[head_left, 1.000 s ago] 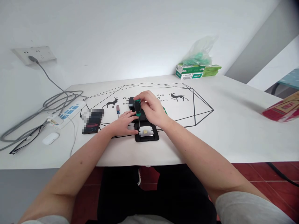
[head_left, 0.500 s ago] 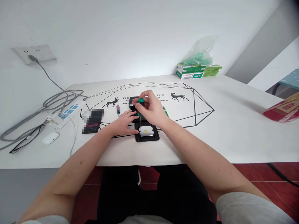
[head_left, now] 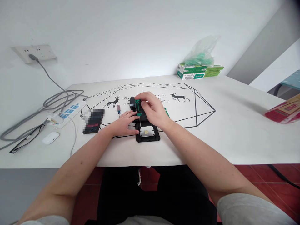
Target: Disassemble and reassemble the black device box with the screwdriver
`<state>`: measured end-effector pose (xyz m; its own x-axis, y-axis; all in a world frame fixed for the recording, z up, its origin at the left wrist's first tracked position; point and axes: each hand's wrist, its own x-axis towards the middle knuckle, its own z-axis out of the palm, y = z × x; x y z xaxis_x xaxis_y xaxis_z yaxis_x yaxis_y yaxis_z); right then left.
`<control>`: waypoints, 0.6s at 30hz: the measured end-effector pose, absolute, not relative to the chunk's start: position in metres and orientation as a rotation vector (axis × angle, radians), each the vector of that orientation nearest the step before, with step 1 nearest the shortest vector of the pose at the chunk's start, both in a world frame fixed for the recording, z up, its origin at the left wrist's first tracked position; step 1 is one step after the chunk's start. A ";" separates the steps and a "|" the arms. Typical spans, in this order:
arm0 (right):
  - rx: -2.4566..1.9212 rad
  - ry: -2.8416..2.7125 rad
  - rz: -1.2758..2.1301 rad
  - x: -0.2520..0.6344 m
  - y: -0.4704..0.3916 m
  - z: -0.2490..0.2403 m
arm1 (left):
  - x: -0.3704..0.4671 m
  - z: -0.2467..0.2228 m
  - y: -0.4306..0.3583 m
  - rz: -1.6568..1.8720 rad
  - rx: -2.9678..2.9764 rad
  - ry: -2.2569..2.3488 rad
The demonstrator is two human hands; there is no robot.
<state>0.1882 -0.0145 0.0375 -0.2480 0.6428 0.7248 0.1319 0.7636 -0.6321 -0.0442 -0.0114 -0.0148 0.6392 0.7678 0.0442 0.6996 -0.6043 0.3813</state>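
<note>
A black frame [head_left: 148, 139] with a silver plate [head_left: 151, 131] and a small yellowish square lies near the table's front edge. My right hand [head_left: 152, 109] is closed round the green and black handle of a screwdriver [head_left: 139, 107], whose shaft points down at the plate's upper left corner. With fingers spread, my left hand [head_left: 124, 123] rests flat, its thumb touching the frame's left edge and its fingertips by the black device [head_left: 132, 104] behind. That device is partly hidden by my right hand. Left of it lies a small screwdriver with a reddish handle [head_left: 118, 109].
At the left are a phone [head_left: 93, 122], a power strip [head_left: 70, 113] with grey cables, a white case [head_left: 51, 138] and glasses [head_left: 27, 139]. Green and white boxes [head_left: 192, 69] stand at the back right, and a red package [head_left: 283, 110] at the far right.
The screwdriver's handle has tilted, and more of its side shows. My right hand has shifted slightly with it, its fingers now over the handle's top. My left hand has stayed in place.
</note>
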 end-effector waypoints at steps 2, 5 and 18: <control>-0.665 -1.759 0.620 0.187 -0.018 0.040 | -0.044 -0.014 -0.012 0.295 2.534 1.166; -0.744 -1.727 0.698 0.185 -0.020 0.041 | -0.044 -0.014 -0.012 0.296 2.548 1.142; -0.714 -1.584 0.620 0.185 -0.013 0.033 | -0.040 -0.011 -0.013 0.646 2.633 1.000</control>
